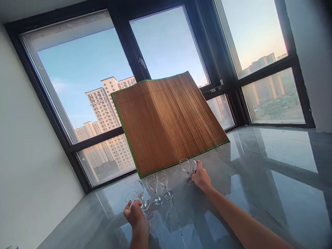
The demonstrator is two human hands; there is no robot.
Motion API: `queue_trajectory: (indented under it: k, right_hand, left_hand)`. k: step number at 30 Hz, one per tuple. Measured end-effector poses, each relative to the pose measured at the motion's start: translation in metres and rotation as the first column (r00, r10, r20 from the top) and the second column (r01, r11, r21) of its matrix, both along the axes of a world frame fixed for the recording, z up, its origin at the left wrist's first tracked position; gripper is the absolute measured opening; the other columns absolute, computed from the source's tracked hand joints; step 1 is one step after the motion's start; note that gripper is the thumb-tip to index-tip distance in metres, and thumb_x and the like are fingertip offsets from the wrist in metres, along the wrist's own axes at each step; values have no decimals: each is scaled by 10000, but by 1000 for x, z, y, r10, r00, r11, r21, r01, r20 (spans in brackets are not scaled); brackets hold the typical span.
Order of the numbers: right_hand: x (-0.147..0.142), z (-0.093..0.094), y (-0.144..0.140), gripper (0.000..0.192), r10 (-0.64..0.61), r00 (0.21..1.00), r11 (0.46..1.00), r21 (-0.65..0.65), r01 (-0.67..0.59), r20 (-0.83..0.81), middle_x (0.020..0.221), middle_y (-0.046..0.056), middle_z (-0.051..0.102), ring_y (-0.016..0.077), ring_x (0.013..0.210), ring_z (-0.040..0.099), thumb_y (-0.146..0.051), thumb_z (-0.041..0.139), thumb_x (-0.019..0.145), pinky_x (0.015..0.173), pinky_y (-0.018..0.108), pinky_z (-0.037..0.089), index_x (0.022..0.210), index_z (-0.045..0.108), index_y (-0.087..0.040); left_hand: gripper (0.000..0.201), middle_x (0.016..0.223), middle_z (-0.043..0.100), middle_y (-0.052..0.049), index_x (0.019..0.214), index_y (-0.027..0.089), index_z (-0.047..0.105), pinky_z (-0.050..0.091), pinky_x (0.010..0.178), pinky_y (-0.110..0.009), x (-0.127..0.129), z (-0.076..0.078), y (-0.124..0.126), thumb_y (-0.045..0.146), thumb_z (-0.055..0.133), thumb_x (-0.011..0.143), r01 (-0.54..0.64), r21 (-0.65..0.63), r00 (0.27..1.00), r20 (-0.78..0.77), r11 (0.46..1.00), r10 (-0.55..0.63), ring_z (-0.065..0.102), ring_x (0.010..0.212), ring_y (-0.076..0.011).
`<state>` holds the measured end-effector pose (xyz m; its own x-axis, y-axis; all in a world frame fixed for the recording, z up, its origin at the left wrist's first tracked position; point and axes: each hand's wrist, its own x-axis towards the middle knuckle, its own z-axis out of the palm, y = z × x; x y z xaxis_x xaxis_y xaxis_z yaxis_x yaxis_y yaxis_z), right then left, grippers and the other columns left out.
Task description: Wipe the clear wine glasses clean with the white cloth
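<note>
My left hand is closed around a small stemmed wine glass, whose rim shows above the fingers. Just beyond it stands another wine glass, upright on the glossy grey surface. Two more wine glasses, a nearer-left one and a right one, stand side by side to its right. Farther right, my right hand grips a clear glass, partly hidden by the fingers. Close to its left is an upright wine glass; whether the two touch I cannot tell.
A brown slatted bamboo mat with green edging leans against the dark window frame behind the glasses. The glossy grey surface reflects the windows. A white wall rises at left, and a window handle juts out above the mat.
</note>
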<state>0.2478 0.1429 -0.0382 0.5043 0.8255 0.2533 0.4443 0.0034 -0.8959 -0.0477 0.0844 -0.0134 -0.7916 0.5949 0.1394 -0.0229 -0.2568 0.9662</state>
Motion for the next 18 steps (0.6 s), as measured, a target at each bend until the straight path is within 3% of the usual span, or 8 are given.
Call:
queue_trajectory:
  k: [3, 5, 7, 9, 11, 12, 15, 18]
  right_hand:
    - [11, 6, -1, 656, -131, 986, 991, 21, 134, -107, 875, 120, 668, 315, 873, 649, -109, 520, 711, 683, 340, 437, 1360, 429, -146]
    - [19, 16, -2, 659, -237, 954, 966, 63, 252, -183, 994, 177, 662, 341, 958, 639, -133, 472, 737, 736, 381, 460, 1387, 364, -113]
    - [23, 30, -6, 679, -324, 915, 921, 142, 363, -239, 1209, 217, 593, 337, 1123, 586, -140, 423, 759, 849, 404, 458, 1422, 279, -115]
    - [20, 45, -13, 685, -336, 901, 864, 291, 411, -276, 1349, 186, 510, 298, 1233, 523, -139, 411, 757, 947, 389, 435, 1425, 262, -149]
    - [8, 57, -23, 638, -193, 923, 754, 551, 357, -334, 1295, 149, 551, 279, 1160, 563, -150, 443, 736, 952, 387, 445, 1369, 370, -176]
    - [-1, 61, -30, 616, -103, 940, 730, 617, 293, -326, 1232, 129, 582, 263, 1092, 587, -149, 454, 719, 917, 373, 463, 1333, 421, -185]
    - [-29, 64, -49, 589, 205, 951, 742, 671, 3, -231, 937, 42, 636, 193, 783, 609, -136, 463, 698, 738, 313, 498, 1283, 484, -200]
    - [-53, 56, -63, 643, 396, 912, 705, 670, -232, -102, 838, -6, 627, 153, 663, 570, -104, 462, 677, 636, 264, 477, 1311, 468, -215]
  left_hand:
    - [409, 691, 414, 59, 880, 228, 410, 347, 532, -293, 5, 12, -8, 181, 564, 504, -54, 30, 998, 33, 998, 53, 405, 557, -122]
    - [442, 788, 483, 36, 926, 228, 421, 407, 602, -300, 10, 20, -13, 173, 575, 516, -65, 96, 998, 17, 993, 64, 488, 651, -140]
    - [474, 905, 540, 9, 988, 229, 447, 455, 704, -315, 17, 26, -19, 183, 593, 540, -40, 214, 997, -59, 976, 54, 544, 779, -162]
    - [477, 987, 565, -16, 1045, 224, 474, 475, 792, -345, 27, 28, -25, 212, 613, 589, 71, 371, 971, -239, 926, 21, 561, 859, -180]
    - [462, 1049, 568, -37, 1098, 217, 492, 484, 836, -368, 38, 27, -32, 234, 616, 654, 235, 425, 888, -460, 874, -15, 567, 879, -186]
    - [456, 1077, 568, -49, 1131, 214, 493, 489, 838, -372, 43, 25, -35, 243, 611, 691, 312, 394, 827, -561, 864, -42, 572, 878, -186]
    - [459, 1128, 573, -78, 1233, 207, 465, 511, 794, -353, 57, 19, -41, 258, 576, 790, 411, 233, 676, -727, 882, -123, 584, 833, -170]
    - [474, 1130, 599, -88, 1283, 194, 455, 525, 704, -312, 66, 13, -41, 291, 566, 834, 453, 51, 579, -776, 890, -250, 581, 734, -141]
